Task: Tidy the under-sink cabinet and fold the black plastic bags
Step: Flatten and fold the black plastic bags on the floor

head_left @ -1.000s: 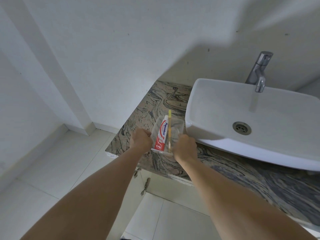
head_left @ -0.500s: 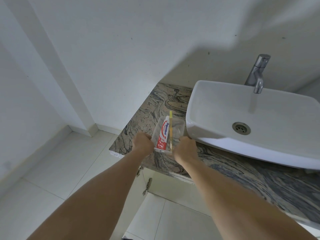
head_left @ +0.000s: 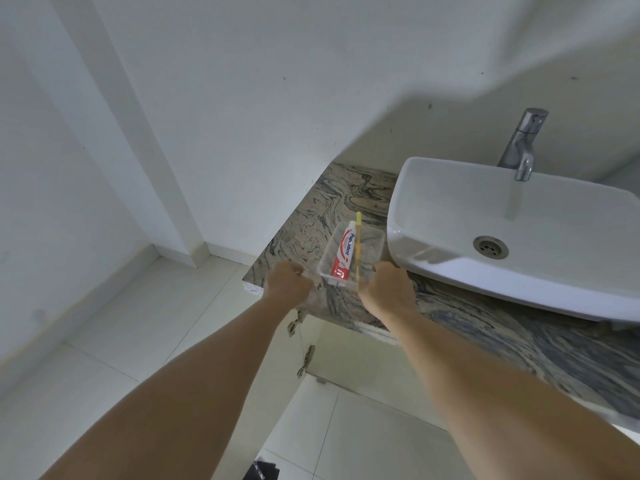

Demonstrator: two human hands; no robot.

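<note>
Between the left hand (head_left: pixel 289 284) and the right hand (head_left: pixel 388 287), whose curled fingers seem to grip its near corners, the clear tray (head_left: pixel 372 245) with toothpaste (head_left: pixel 343 254) rests on the countertop (head_left: pixel 311 216), probably being parked; next comes letting go and reaching below both hands to the cabinet (head_left: pixel 346 348), where no bags are visible.

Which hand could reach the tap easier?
Probably the right hand. It is at the clear tray's sink-side edge, right beside the white sink, and the tap stands on that side. The left hand is on the tray's far side.
</note>
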